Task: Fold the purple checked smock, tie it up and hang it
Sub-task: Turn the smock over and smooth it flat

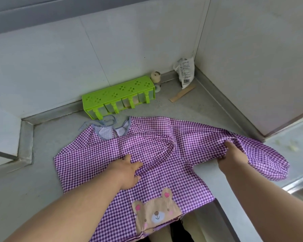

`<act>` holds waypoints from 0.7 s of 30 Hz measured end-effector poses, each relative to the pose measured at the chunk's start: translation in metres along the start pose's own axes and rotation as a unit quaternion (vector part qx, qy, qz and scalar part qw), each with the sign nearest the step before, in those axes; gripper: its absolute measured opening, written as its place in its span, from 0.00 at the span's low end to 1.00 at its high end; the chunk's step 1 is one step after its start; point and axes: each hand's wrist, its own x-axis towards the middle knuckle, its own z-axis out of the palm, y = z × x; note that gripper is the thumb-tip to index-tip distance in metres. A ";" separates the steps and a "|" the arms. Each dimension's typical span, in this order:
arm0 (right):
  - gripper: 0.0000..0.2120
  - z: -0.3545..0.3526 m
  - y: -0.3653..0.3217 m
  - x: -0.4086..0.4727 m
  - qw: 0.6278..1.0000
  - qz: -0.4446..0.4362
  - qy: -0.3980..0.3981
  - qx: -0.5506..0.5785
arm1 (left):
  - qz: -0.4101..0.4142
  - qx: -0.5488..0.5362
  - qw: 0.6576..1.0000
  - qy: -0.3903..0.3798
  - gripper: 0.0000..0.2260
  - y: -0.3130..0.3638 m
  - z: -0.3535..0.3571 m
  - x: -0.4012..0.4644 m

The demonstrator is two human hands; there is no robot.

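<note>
She's at the folding stage, and early in it, I'd say: the purple checked smock (pixel 147 151) lies spread face up on the grey table (pixel 42 180), its hem hanging over the near edge, and nothing is tied or hung yet. Her left hand (pixel 128 172) rests flat on the middle of the cloth, fingers fairly straight, pinning it down. Her right hand (pixel 231 156) pinches the right sleeve (pixel 262 154) from beneath, thumb on top, lifting it off the surface at the right side, out toward the sink (pixel 301 187).

The next move looks to be carrying that sleeve leftward across the chest, which calls for the flat hand to keep the body from sliding while the fabric comes over.

The smock itself is small, gingham in purple and white, with a pale round collar (pixel 108 131) trimmed in stripes at the far end and thin ties (pixel 98 122) trailing just beyond it, near the green box (pixel 119 96). A brown bear patch (pixel 156 212) sits at the near hem. The left sleeve seems already tucked in, though I can't be sure
</note>
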 end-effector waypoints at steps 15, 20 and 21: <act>0.16 0.102 -0.028 -0.104 0.964 -0.242 0.038 -0.104 | 0.027 -0.060 0.997 0.049 0.29 -0.011 0.013 -0.008; 0.16 0.127 0.026 -0.127 0.656 -0.552 -0.176 -0.484 | 0.029 -0.111 0.990 0.078 0.31 -0.021 0.022 -0.006; 0.14 0.131 0.043 -0.125 0.542 -0.623 -0.230 -0.515 | 0.030 -0.133 0.986 0.092 0.32 -0.024 0.025 -0.005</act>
